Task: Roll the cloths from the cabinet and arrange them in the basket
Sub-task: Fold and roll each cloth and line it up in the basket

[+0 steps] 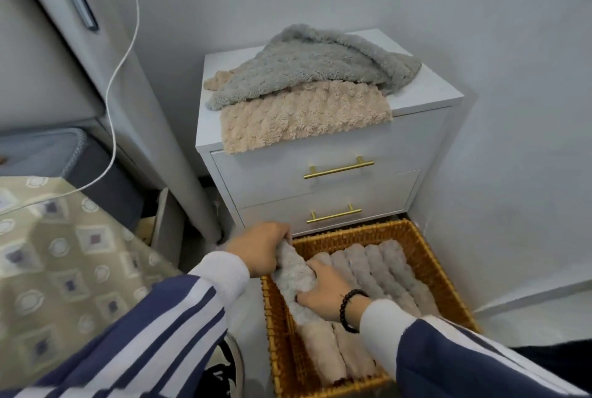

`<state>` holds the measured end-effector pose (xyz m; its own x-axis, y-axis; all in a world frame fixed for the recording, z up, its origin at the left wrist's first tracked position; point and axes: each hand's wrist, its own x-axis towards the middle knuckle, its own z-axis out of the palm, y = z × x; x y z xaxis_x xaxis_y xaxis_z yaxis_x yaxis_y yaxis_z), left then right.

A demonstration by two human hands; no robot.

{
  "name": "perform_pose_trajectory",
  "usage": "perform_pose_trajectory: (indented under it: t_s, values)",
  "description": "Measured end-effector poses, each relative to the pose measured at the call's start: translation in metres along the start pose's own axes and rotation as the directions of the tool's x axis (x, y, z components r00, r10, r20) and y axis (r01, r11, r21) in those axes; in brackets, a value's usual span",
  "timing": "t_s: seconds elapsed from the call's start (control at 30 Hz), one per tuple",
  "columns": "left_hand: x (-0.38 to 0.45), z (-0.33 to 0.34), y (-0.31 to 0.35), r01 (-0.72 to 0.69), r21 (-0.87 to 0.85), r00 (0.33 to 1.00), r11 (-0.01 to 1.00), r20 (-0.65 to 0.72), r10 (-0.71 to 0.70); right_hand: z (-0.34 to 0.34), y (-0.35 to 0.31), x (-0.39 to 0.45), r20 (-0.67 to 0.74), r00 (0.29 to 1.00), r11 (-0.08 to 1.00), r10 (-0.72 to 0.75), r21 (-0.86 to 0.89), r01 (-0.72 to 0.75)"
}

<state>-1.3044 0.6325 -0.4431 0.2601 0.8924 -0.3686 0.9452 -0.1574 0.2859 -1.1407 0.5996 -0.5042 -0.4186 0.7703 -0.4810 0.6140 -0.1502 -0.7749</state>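
My left hand [256, 248] and right hand [323, 288] each grip the grey rolled cloth [293, 275] at the basket [426, 256] left edge — soft, light, apt to unroll; I hold both ends, pressing inward.

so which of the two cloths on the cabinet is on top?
The grey cloth: it lies rumpled across the beige cloth, which sits flat beneath it and overhangs the cabinet front edge.

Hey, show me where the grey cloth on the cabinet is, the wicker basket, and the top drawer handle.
grey cloth [315, 65]: head view, middle of its fluffy top surface.
wicker basket [427, 256]: head view, inner face of its right wall.
top drawer handle [339, 168]: head view, middle of the gold bar.
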Motion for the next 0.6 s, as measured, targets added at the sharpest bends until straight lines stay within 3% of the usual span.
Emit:
perform_pose_trajectory:
  t_s: [0.2, 0.3, 0.4, 0.5, 0.6]
  values:
    - [0.032, 0.050, -0.012, 0.030, 0.304, 0.999, 0.952, -0.039, -0.019, 0.038, 0.042, 0.030, -0.010, 0.993, 0.985, 0.115, 0.127, -0.113]
    - [0.047, 0.079, -0.018, 0.026, 0.369, 0.993, 0.929, -0.119, 0.019, 0.051, 0.059, 0.047, -0.058, 0.982, 0.968, 0.180, 0.188, -0.166]
    - [0.060, 0.109, -0.028, 0.094, 0.287, 0.962, 0.953, -0.274, -0.012, 0.059, 0.073, 0.071, -0.130, 0.969, 0.957, 0.212, 0.227, -0.179]
    - [0.063, 0.136, -0.030, 0.196, 0.123, 0.910, 0.973, -0.391, -0.134, 0.064, 0.081, 0.090, -0.197, 0.957, 0.958, 0.215, 0.231, -0.168]
    - [0.060, 0.159, -0.021, 0.261, -0.100, 0.904, 0.960, -0.323, -0.280, 0.071, 0.098, 0.105, -0.250, 0.945, 0.966, 0.211, 0.203, -0.162]
